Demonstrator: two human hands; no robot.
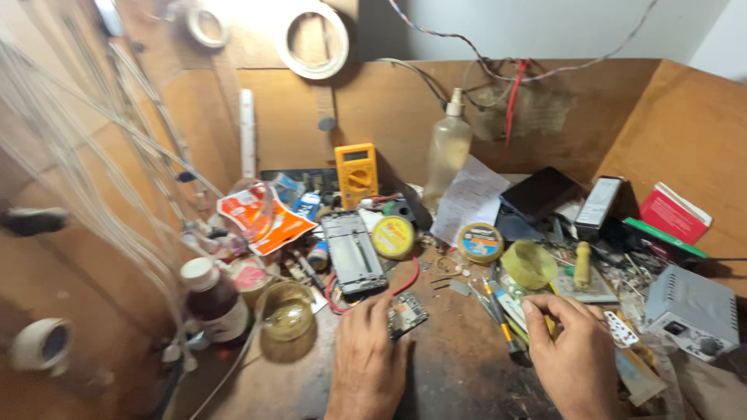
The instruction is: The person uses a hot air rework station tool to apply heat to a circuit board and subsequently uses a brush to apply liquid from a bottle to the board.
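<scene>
Left hand (367, 359): lies palm down on the near middle of the desk (459, 365), fingers loosely together, fingertips touching the near edge of a small circuit board (408, 313); it grips nothing.
Circuit board: flat on the desk just beyond the left hand, near a red wire (408, 278) that curls toward the opened phone frame (354, 253).
Right hand (574, 354): right of the left hand and apart from it, fingers curled and pinched on a thin yellow tool (549, 320); what kind of tool it is I cannot tell.
Beside the right hand: tweezers and small drivers (498, 307) lie just to its left; a yellow-green tape roll (529, 264) sits just beyond.
Far side: yellow multimeter (356, 174) leaning on the back wall, clear spray bottle (447, 152) to its right.
Left side: brown bottle with a white cap (214, 299), glass jar (288, 313) next to it.
Right side: grey box (692, 311) at the desk's edge.
</scene>
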